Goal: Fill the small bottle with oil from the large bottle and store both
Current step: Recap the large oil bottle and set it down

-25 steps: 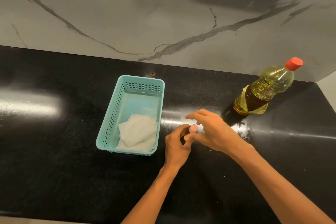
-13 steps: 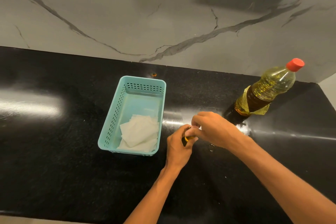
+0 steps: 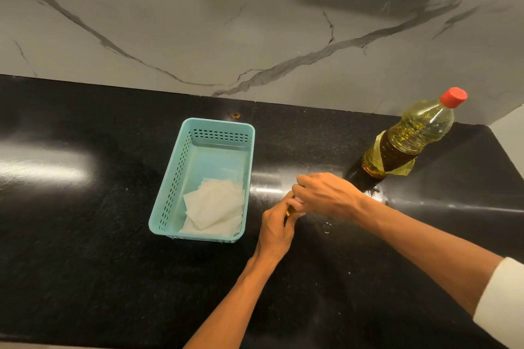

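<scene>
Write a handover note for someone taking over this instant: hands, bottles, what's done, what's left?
Hands: the left hand grips the small yellowish bottle, which is mostly hidden; the right hand curls over its top.
Things: the large clear plastic oil bottle with red cap stands capped on the black countertop, to the right. The turquoise perforated plastic basket holds only white paper sheets.
Done: the fill level cannot be seen.
Left: neither bottle is stored yet.

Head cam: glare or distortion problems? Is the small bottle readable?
Head view: broad glare patch on the black counter at left, thinner streak right of the basket; wide-angle lens makes the large bottle seem to lean right; small bottle almost hidden between left hand and right hand; focus sharp, light dim.
</scene>
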The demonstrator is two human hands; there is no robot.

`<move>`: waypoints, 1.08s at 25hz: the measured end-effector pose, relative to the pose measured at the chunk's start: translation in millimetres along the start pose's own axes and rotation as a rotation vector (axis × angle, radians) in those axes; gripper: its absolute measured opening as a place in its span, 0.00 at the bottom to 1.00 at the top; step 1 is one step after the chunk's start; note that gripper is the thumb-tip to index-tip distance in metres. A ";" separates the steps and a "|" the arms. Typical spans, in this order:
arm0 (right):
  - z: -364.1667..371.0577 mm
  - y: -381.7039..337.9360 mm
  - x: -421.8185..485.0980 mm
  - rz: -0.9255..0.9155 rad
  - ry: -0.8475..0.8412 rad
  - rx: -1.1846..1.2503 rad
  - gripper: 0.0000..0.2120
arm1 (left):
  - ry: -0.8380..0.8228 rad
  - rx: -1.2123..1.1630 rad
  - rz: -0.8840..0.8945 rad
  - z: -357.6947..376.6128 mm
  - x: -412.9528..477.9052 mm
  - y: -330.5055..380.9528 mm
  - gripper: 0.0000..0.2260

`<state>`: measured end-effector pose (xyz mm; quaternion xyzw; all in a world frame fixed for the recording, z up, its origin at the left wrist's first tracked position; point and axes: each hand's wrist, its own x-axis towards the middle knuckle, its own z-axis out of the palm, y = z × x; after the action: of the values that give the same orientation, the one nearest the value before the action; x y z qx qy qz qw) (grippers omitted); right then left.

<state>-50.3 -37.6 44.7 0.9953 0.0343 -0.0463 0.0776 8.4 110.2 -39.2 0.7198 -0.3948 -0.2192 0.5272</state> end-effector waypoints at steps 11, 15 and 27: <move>6.8 -44.2 -5.3 0.405 0.055 -0.087 0.12 | 0.067 0.002 -0.027 7.1 -1.8 -1.7 0.07; 4.8 -50.5 -7.3 0.551 0.105 -0.026 0.22 | 0.010 0.032 -0.063 1.7 -1.3 4.4 0.07; -44.5 -67.1 21.4 0.353 0.518 0.740 0.06 | 0.649 -0.107 -0.276 -106.8 -100.8 98.0 0.10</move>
<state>-30.2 36.9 76.2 0.9256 -0.1359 0.2076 -0.2859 -6.2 240.4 79.1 0.7698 -0.0935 -0.0686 0.6277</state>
